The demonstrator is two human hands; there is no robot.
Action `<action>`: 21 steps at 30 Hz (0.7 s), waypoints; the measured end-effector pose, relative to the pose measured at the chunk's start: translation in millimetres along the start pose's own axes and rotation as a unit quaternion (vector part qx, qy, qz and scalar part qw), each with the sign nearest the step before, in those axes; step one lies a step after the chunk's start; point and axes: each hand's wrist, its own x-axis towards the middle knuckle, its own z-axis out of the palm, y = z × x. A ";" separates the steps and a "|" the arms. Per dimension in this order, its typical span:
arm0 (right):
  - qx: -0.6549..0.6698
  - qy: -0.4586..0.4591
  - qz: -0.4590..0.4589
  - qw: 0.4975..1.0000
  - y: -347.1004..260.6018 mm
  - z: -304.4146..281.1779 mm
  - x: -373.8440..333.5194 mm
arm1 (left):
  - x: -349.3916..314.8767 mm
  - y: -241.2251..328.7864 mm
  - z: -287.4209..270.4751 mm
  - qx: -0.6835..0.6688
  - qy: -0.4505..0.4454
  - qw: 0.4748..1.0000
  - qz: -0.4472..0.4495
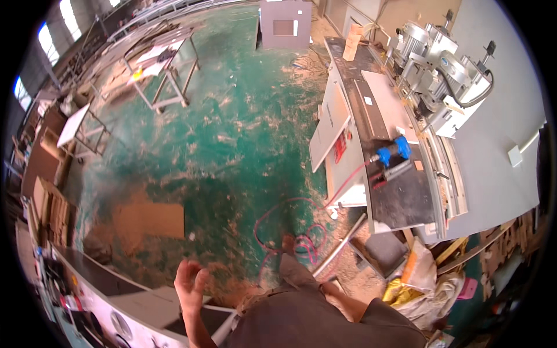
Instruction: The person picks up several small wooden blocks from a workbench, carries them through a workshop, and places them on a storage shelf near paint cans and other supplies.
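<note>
Left hand (190, 282), low in the frame left of centre, is raised with its grip open and empty above the sawdust-strewn green floor (232, 133), near the red hose (272, 217); the right hand is out of view.

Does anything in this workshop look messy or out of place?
Yes. Sawdust is strewn over much of the green floor, and a red hose lies in loose tangled loops by the person's feet. A flat brown board lies on the floor. The left hand is raised and holds nothing.
</note>
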 end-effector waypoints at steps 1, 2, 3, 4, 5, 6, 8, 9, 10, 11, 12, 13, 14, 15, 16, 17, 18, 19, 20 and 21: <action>-0.063 -0.001 -0.002 0.998 -20.5 -28.7 22.4 | 17.7 -20.7 -12.2 0.011 0.023 0.999 -0.041; -0.048 0.041 -0.043 0.997 -19.9 -63.5 76.9 | 29.1 -42.9 -24.4 0.024 0.048 0.996 -0.066; 0.039 0.230 -0.049 0.971 -52.1 -104.4 108.7 | 46.0 -70.1 -30.0 0.045 0.075 0.993 -0.082; 0.102 0.248 -0.030 0.963 -88.4 -165.1 136.7 | 61.2 -93.3 -32.7 0.063 0.086 0.989 -0.102; 0.107 0.280 -0.075 0.951 -115.6 -224.8 158.9 | 75.5 -115.6 -32.3 0.077 0.094 0.985 -0.123; 0.160 0.304 -0.106 0.933 -141.9 -274.6 176.8 | 91.9 -139.8 -31.0 0.049 0.115 0.981 -0.147; 0.183 0.351 -0.152 0.906 -175.1 -351.7 228.4 | 132.3 -169.1 -19.9 0.047 0.092 0.975 -0.196; 0.192 0.365 -0.179 0.893 -201.3 -390.5 240.5 | 147.7 -187.0 -18.9 0.048 0.082 0.963 -0.250; 0.210 0.363 -0.191 0.887 -228.4 -421.9 250.7 | 153.8 -222.8 -23.3 0.049 0.095 0.954 -0.282; 0.227 0.360 -0.202 0.882 -251.1 -447.8 258.5 | 162.5 -253.3 -26.3 0.049 0.106 0.942 -0.315; 0.227 0.369 -0.189 0.881 -263.5 -469.8 261.6 | 175.9 -263.6 -18.6 0.066 0.107 0.920 -0.371; 0.227 0.357 -0.199 0.884 -274.9 -488.6 264.1 | 187.7 -269.9 -6.4 0.087 0.108 0.895 -0.424; 0.227 0.342 -0.214 0.887 -286.4 -503.2 269.4 | 201.0 -279.7 0.1 0.095 0.096 0.882 -0.451; 0.230 0.350 -0.203 0.885 -292.5 -515.6 274.1 | 214.7 -289.8 3.6 0.097 0.074 0.875 -0.469; 0.241 0.339 -0.194 0.888 -293.6 -524.8 281.4 | 227.9 -301.5 7.4 0.099 0.051 0.866 -0.488; 0.251 0.329 -0.184 0.891 -290.6 -534.0 289.9 | 249.5 -309.8 12.6 0.104 0.029 0.860 -0.498; 0.252 0.339 -0.172 0.890 -280.4 -540.7 300.1 | 275.5 -314.2 15.8 0.111 0.005 0.855 -0.506; 0.254 0.355 -0.132 0.890 -268.6 -539.6 318.0 | 306.1 -319.6 16.0 0.116 -0.017 0.855 -0.506; 0.253 0.367 -0.094 0.890 -264.9 -546.0 333.6 | 341.8 -324.1 17.1 0.123 -0.032 0.855 -0.503; 0.254 0.367 -0.087 0.891 -268.3 -556.0 337.0 | 379.9 -324.4 16.2 0.127 -0.047 0.859 -0.494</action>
